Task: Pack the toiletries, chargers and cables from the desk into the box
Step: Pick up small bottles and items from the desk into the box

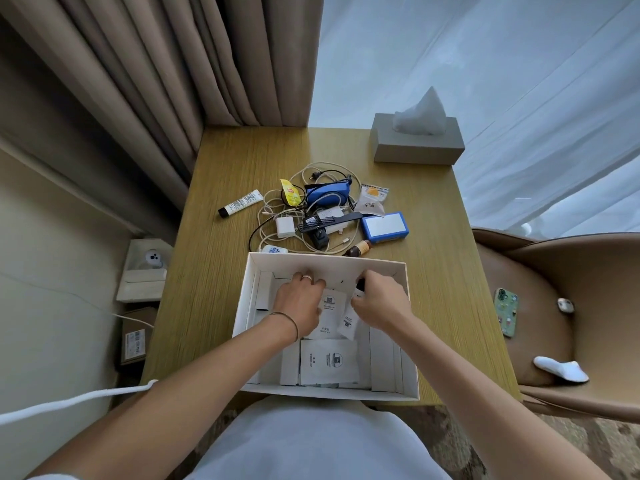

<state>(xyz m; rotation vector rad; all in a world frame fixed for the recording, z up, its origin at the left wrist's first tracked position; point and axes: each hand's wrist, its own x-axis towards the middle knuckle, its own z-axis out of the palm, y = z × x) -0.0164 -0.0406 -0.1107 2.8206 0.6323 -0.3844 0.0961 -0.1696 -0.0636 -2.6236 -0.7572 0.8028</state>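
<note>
An open white box stands at the desk's front edge with several white sachets and cartons lying in it. My left hand is inside it, fingers curled down onto the white packets with the tips hidden. My right hand is also inside and grips a small white bottle with a black cap. Behind the box lie tangled cables, a white charger, a black adapter, a black comb, a blue pouch, a white tube and a brown bottle.
A yellow tea packet, a snack packet and a blue-and-white box sit among the pile. A grey tissue box stands at the back right. To the right, a tan chair holds a phone.
</note>
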